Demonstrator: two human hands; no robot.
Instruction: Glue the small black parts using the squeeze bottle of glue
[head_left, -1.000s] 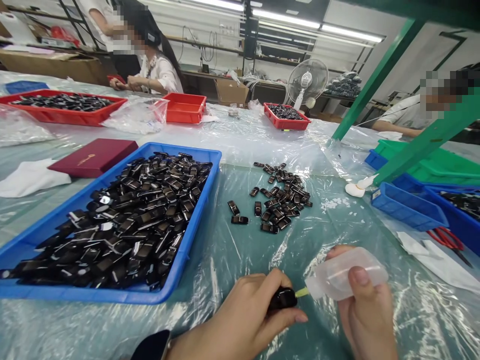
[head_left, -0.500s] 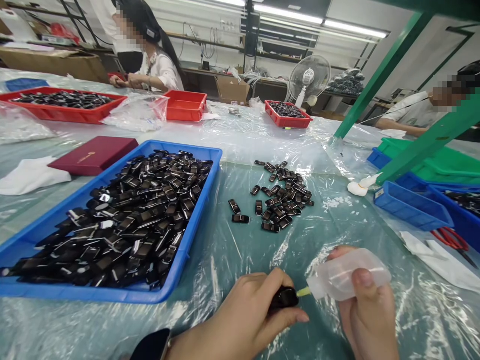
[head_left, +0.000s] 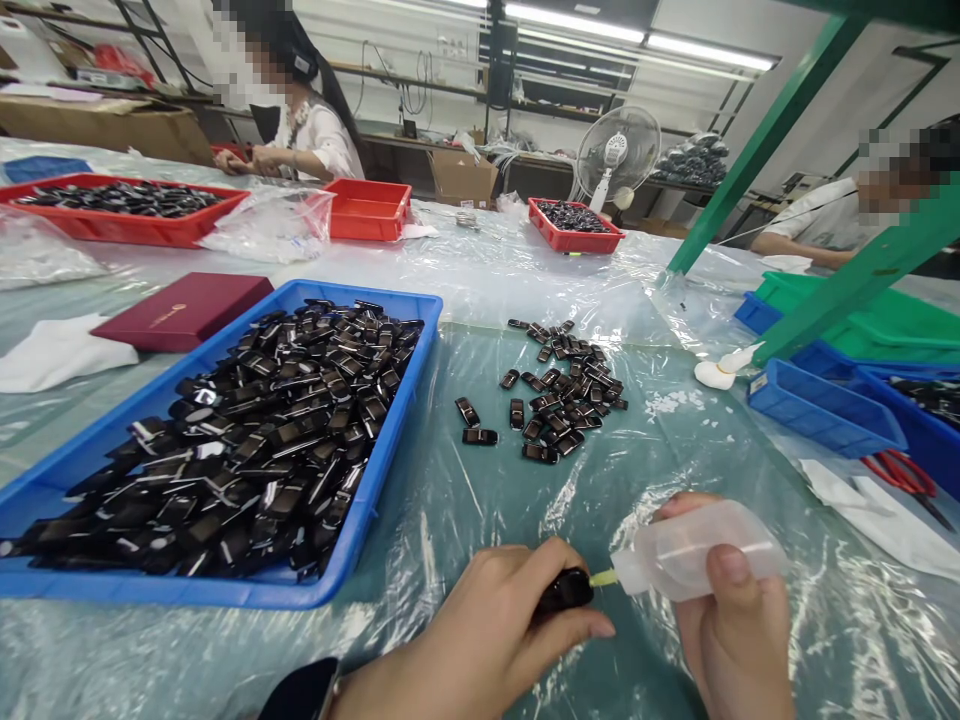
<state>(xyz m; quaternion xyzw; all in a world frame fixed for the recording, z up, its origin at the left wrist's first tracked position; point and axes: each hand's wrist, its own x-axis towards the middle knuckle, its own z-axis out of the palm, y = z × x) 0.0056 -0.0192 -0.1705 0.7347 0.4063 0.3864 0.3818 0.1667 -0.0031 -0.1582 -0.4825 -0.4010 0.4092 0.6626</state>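
My left hand (head_left: 487, 640) pinches a small glossy black part (head_left: 564, 591) near the table's front edge. My right hand (head_left: 739, 630) grips a clear squeeze bottle (head_left: 694, 550) lying sideways, its yellow nozzle tip (head_left: 602, 578) touching the end of the black part. A dark watch sits on my left wrist. Left of my hands stands a big blue tray (head_left: 390, 430) heaped with several like black parts. A loose pile of black parts (head_left: 566, 395) lies on the plastic-covered table beyond my hands.
A maroon box (head_left: 184, 310) and white cloth lie at the left. Red trays (head_left: 367, 212) with parts stand farther back. Blue bins (head_left: 825, 410), red scissors (head_left: 900, 475) and a green frame (head_left: 847, 285) fill the right. Other people sit at the far left and the right. A fan (head_left: 616, 155) stands behind.
Both hands hold the same pose with the nozzle against the part; only the view has shifted slightly.
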